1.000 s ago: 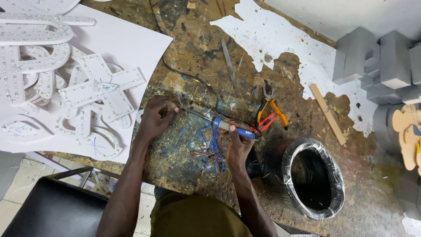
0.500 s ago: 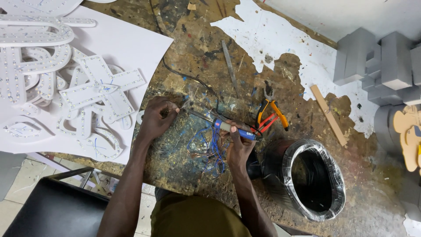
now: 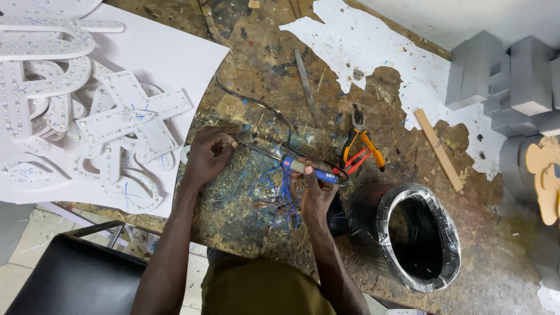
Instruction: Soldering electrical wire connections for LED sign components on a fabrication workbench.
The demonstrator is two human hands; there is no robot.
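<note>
We see the right hand (image 3: 318,195) wrapped around the blue and tan handle of a soldering iron (image 3: 291,164), whose thin metal shaft runs up and to the left across the paint-spattered workbench (image 3: 262,64) toward the left hand (image 3: 205,156). The left hand is curled narrow, fingertips pinched together at the iron's tip; whatever it pinches is too small for us to tell. Between and below the two hands lies a loose tangle of thin blue wires (image 3: 280,195) on the bench surface. Just to the right of the iron's handle sit pliers with orange and red grips (image 3: 361,149), jaws pointing away from us. Near the right forearm stands a large coil of black cable wrapped in clear film (image 3: 417,236), its hollow centre facing up. A flat metal file (image 3: 306,81) lies further up the bench, and a narrow wooden strip (image 3: 438,150) rests at an angle on a ragged patch of white paper (image 3: 373,46). On the left, a white sheet (image 3: 169,55) carries a heap of white cut-out sign letters (image 3: 76,111) dotted with rows of small light modules, several overlapping one another. At the far right we find grey block-shaped sign letters (image 3: 507,76) stacked together, with a tan wooden cut-out shape (image 3: 545,175) just below them.
</note>
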